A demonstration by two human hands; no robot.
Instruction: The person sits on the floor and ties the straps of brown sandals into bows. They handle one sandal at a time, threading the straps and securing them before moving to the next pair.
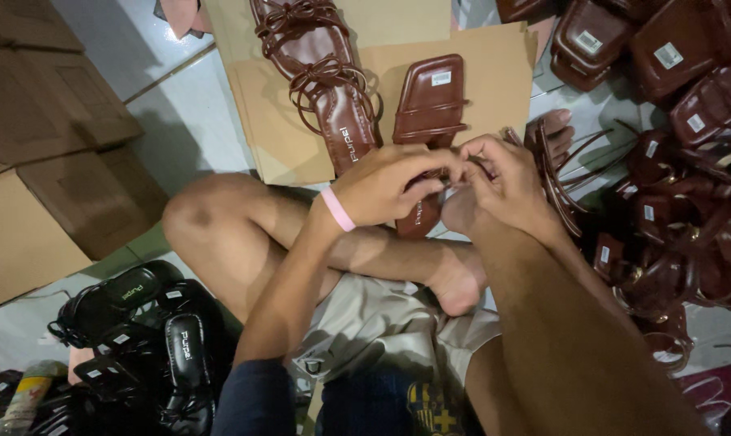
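My left hand (385,186), with a pink band at the wrist, and my right hand (502,182) meet fingertip to fingertip over a brown strappy sandal (427,121) lying on a sheet of cardboard (494,73). Both hands pinch thin brown straps at the sandal's middle. The heel end of the sandal is hidden under my left hand. A second brown sandal (325,89) with knotted straps lies just to its left. I sit cross-legged on the floor, my bent knee (200,218) below the hands.
A heap of brown sandals (680,161) with white stickers fills the right side. Black sandals (147,339) are piled at the lower left. Closed cardboard boxes (42,161) stand at the left on a pale tiled floor (180,105).
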